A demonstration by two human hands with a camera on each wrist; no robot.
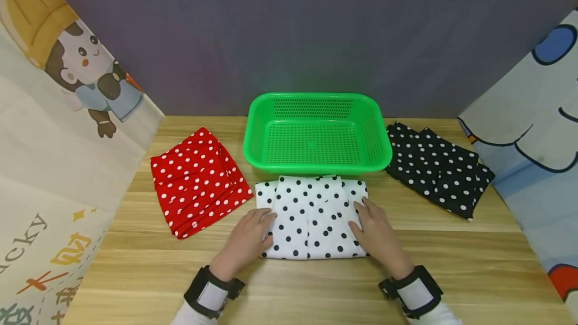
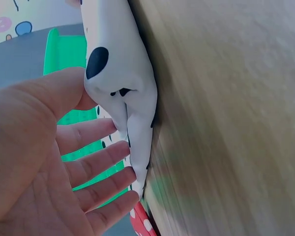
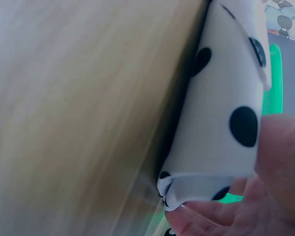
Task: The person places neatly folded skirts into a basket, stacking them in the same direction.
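Basket (image 1: 318,169) blocks the way beyond white cloth (image 1: 311,219); red cloth (image 1: 200,184) lies left, black cloth (image 1: 435,169) right; table (image 1: 311,292) in front gives room.

Wrist views: white cloth (image 2: 120,64) cut off above, tabletop (image 2: 226,118) blurred.

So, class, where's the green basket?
In the head view, the green basket stands back-centre, just beyond the white cloth, between the red cloth at left and black cloth at right.
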